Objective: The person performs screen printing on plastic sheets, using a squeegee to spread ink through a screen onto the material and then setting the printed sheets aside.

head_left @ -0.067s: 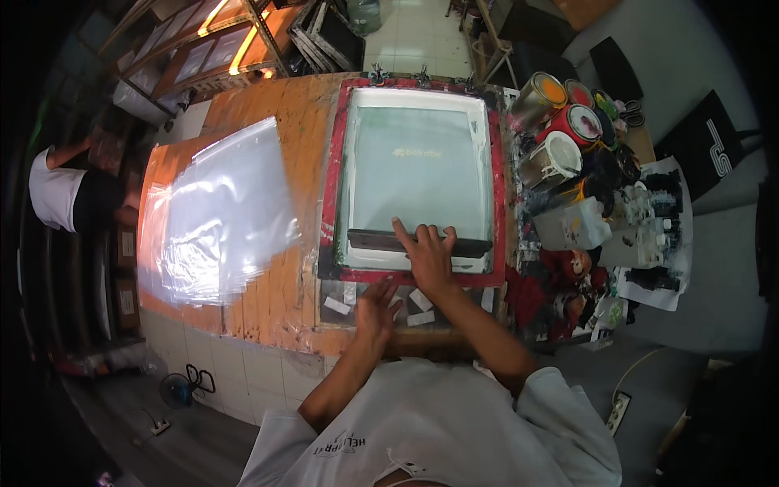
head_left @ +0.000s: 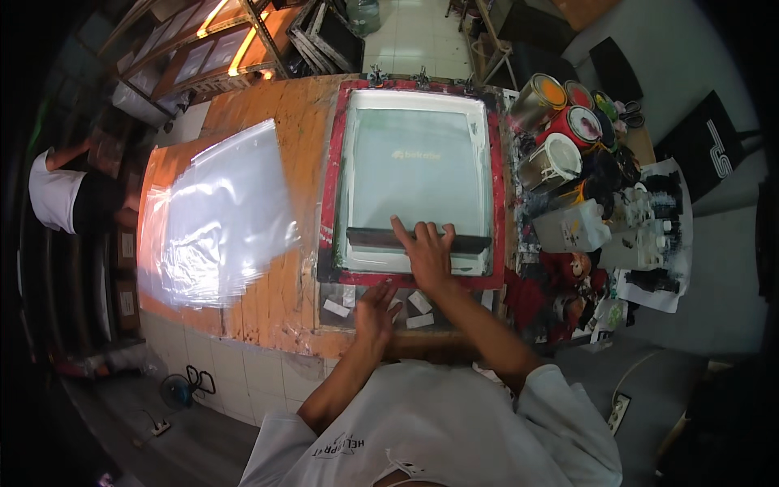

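Observation:
A red-edged printing screen (head_left: 329, 195) lies on the wooden table in front of me, its pale mesh showing a small yellowish mark. Across the near part of the mesh stands a long dark squeegee (head_left: 369, 237). My right hand (head_left: 428, 258) is closed on the squeegee from the near side, index finger stretched forward over its top edge. Just left of that, my left hand (head_left: 375, 314) rests by the near edge of the screen, fingers extended and a little apart, apparently touching the red border. Several small white pieces (head_left: 419, 321) lie on the base below the screen.
A fanned stack of clear plastic sheets (head_left: 231, 211) covers the table's left. Ink cans (head_left: 544, 95), plastic bottles (head_left: 572, 227) and stained rags (head_left: 560, 280) crowd the right side. Clamps (head_left: 422, 79) sit at the screen's far edge. Another person (head_left: 61, 191) stands far left, beside shelves.

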`<control>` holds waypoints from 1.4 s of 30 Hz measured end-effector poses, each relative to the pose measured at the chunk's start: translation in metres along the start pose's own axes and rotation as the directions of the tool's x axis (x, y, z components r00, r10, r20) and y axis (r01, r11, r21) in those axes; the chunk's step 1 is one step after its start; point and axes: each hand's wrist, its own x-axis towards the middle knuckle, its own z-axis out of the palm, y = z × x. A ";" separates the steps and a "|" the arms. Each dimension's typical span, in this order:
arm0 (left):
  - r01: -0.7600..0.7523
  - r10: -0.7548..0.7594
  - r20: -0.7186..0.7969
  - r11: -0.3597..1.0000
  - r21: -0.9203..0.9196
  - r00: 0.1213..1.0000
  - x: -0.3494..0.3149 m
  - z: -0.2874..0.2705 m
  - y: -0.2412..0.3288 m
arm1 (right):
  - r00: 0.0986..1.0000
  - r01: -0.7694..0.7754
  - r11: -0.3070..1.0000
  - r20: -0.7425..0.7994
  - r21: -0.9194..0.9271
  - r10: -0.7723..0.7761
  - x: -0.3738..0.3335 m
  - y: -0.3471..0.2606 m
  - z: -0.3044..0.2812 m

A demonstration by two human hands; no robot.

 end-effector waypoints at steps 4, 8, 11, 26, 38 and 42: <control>0.003 -0.005 -0.027 0.999 -0.053 1.000 -0.002 -0.002 -0.004 | 0.996 0.028 0.998 -0.086 -0.048 -0.032 0.055 0.035 0.022; -0.029 0.029 -0.006 0.995 -0.100 1.000 0.001 -0.001 -0.001 | 0.991 0.032 0.997 -0.128 -0.066 -0.041 0.142 0.080 0.048; 0.005 -0.010 -0.045 0.993 -0.120 0.999 -0.002 -0.002 -0.001 | 0.995 -0.011 0.992 -0.104 -0.122 -0.002 0.203 0.108 0.059; -0.029 0.034 0.054 0.995 -0.096 0.998 -0.020 0.004 0.016 | 0.983 0.064 0.987 0.161 0.145 -0.087 0.054 0.022 -0.053; -0.491 0.493 0.488 0.859 -0.143 0.721 -0.090 0.104 0.138 | 0.937 0.161 0.985 -0.303 -0.065 -0.174 0.089 -0.017 -0.187; -0.714 0.609 0.653 0.685 -0.147 0.450 -0.026 0.156 0.196 | 0.897 0.296 0.918 -0.253 -0.263 -0.362 0.188 0.014 -0.245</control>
